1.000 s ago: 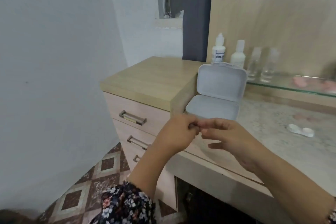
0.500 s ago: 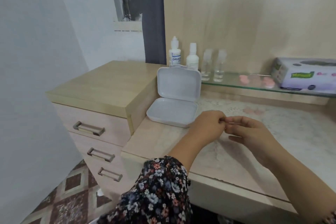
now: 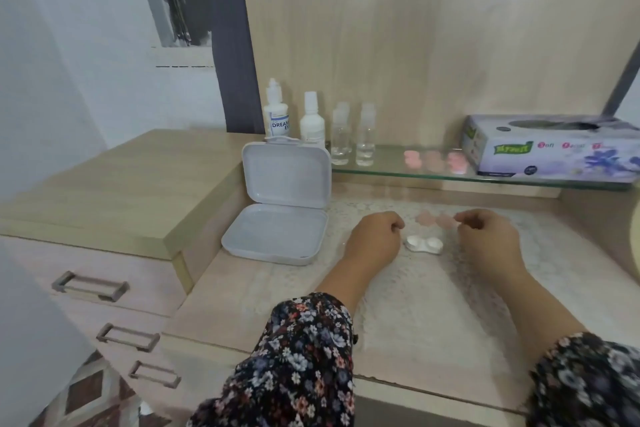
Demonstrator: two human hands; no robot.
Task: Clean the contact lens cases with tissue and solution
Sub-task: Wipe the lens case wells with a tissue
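Observation:
A white twin-cup contact lens case [image 3: 424, 244] lies on the lace-covered counter between my two hands. My left hand [image 3: 375, 239] rests just left of it with its fingers curled in; I see nothing in it. To the right of the case hovers my right hand [image 3: 488, 241], fingers curled toward the thumb, with nothing visible in its grip. Pink lens cases [image 3: 435, 220] lie just behind the white one. A tissue box [image 3: 550, 151] stands on the glass shelf at the right. Two white solution bottles [image 3: 277, 114] [image 3: 312, 118] stand at the shelf's left end.
An open white plastic box [image 3: 280, 204] sits left of my hands, lid upright. Two clear bottles [image 3: 353, 135] and more pink cases [image 3: 433, 161] are on the glass shelf [image 3: 388, 172]. A raised wooden drawer unit [image 3: 121, 184] borders the counter on the left.
My hands, whose fingertips met before, have drawn apart and now flank the white lens case. The view has swung right and down onto the counter.

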